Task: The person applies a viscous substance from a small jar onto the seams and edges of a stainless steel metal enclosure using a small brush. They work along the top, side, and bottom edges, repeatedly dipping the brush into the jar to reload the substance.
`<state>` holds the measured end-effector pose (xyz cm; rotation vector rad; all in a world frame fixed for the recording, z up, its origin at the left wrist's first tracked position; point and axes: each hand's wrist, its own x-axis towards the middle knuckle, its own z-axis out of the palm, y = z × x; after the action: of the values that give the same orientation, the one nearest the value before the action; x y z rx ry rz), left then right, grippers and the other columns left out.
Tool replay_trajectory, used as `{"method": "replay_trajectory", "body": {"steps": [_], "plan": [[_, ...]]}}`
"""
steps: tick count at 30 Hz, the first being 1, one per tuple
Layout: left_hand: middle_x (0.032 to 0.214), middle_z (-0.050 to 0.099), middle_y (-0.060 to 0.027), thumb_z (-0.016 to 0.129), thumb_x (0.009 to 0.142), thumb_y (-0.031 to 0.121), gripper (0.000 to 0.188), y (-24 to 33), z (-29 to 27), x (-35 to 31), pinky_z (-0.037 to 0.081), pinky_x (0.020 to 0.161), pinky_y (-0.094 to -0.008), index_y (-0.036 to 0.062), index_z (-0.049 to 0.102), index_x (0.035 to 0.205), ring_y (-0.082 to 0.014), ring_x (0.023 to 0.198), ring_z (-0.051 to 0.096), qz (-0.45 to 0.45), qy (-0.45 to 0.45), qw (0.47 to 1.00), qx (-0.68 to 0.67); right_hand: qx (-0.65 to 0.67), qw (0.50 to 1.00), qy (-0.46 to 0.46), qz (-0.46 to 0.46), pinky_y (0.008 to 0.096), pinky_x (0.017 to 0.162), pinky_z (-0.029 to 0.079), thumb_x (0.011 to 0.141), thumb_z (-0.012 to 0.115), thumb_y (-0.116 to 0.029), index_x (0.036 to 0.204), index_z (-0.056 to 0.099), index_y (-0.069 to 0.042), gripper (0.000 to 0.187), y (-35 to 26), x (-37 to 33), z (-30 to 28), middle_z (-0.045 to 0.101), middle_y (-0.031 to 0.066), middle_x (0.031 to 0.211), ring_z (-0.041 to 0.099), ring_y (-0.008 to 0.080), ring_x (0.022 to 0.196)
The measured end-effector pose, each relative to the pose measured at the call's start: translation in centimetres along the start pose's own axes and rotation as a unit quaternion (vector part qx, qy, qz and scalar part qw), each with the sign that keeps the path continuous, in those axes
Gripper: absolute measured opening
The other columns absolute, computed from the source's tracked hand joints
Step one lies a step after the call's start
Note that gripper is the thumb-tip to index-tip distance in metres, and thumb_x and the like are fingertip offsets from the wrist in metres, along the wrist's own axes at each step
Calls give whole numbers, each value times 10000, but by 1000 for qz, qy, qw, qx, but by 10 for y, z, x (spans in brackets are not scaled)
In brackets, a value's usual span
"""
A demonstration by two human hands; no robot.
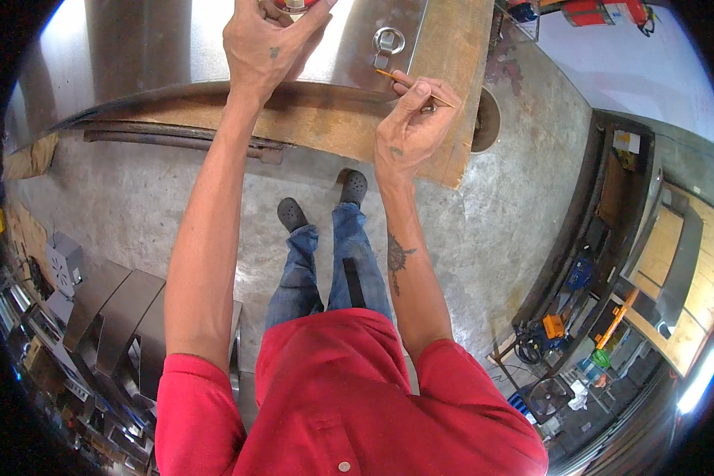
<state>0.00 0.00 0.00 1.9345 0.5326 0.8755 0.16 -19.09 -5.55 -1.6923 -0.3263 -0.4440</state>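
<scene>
My left hand (266,51) is curled around a red round container (295,5) at the top edge of the view, and most of it is cut off. Between the pinched fingers of my right hand (416,119) is a slim orange-brown stick like a small paintbrush (386,74). The stick's front end points at a metal ring fitting (388,40) with a small square tab below it; I cannot tell if they touch. That fitting sits near the right end of a shiny sheet-metal panel (151,47), which lies on a wooden tabletop (452,47).
Under the table's near edge runs a dark metal bar (182,143). Folded metal housings (111,317) stand behind me on the left. At the right are a dark shelf frame (587,222), an orange tool (554,325) and wooden boards (690,262). A red cylinder (603,12) is at the far right.
</scene>
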Motion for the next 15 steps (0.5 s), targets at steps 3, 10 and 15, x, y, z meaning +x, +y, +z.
{"method": "replay_trajectory", "body": {"steps": [3,10,15], "plan": [[1088,754,-153,930,850,304,662,1,-1,1,604,848,-346,-21,582,1309,-217,963,733,5,3,1000,11,-3,1000,5,-8,350,843,618,1118,547,-147,1131,495,17,173,0,0,2,571,185,1160,695,237,990],[1097,751,-145,933,848,294,654,-1,0,2,600,856,-338,-19,584,1303,-206,971,731,16,4,1000,0,9,1000,1,-7,351,832,635,1127,526,-150,1141,479,26,184,-2,2,2,530,177,1178,717,246,1003],[1098,751,-141,937,847,285,650,-5,1,0,598,854,-334,-18,584,1301,-198,972,729,20,11,1000,-16,2,1000,-4,-11,357,838,643,1134,513,-166,1156,468,38,210,-1,1,2,514,178,1192,736,257,999]]}}
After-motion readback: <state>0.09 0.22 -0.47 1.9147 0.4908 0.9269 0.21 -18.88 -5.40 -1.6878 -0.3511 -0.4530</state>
